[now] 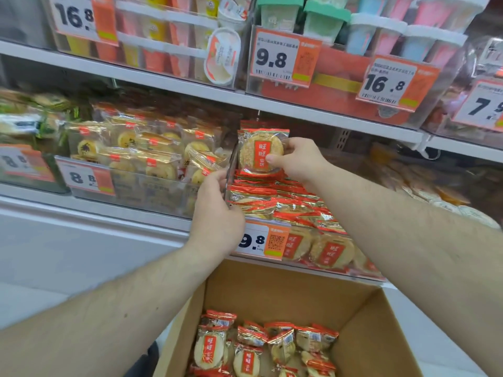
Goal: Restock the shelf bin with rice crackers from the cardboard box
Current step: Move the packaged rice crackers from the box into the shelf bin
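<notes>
There is one view, from a wide-angle camera on the person's head, facing forward and a little down at store shelves close in front. Both forearms reach away from the lens into the middle of the picture. An open cardboard box (285, 295) fills the bottom edge, right below the camera, seen from above. The upper shelf (163, 77) runs slanted across the top, its lines bent by the wide lens
</notes>
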